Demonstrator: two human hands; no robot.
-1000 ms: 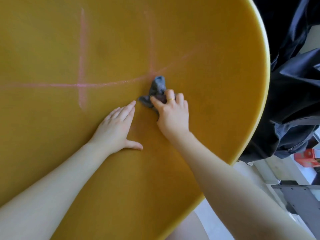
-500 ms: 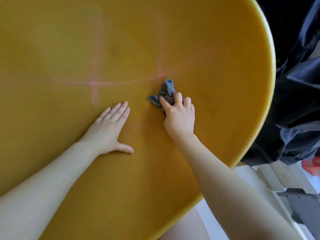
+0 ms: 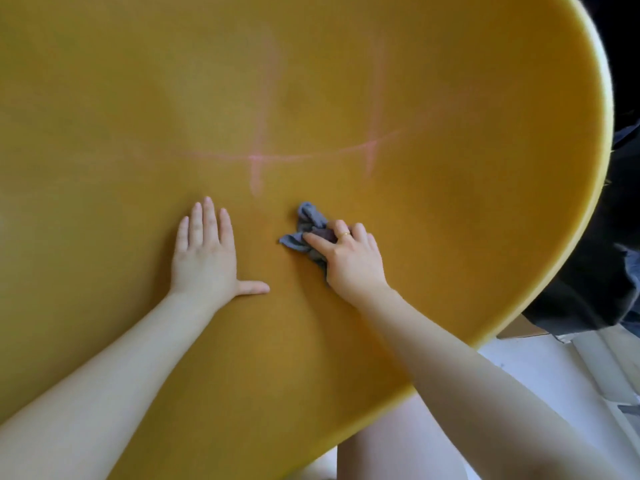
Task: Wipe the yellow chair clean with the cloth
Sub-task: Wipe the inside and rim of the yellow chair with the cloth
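Observation:
The yellow chair fills most of the head view, its smooth seat surface facing me. Faint pink chalk-like lines cross it, one long streak with two short vertical ones. A small crumpled grey cloth lies on the seat just below those marks. My right hand, wearing a gold ring, presses on the cloth with its fingers closed over it. My left hand rests flat on the seat to the left of the cloth, fingers together and thumb out, holding nothing.
Dark fabric hangs past the chair's right rim. Pale floor and a bare knee show below the chair's lower edge. A piece of cardboard peeks out under the rim at right.
The cloth and my right hand have slid down, away from the long pink streak. The pink marks look fainter than a second ago. My left hand stays flat on the seat.

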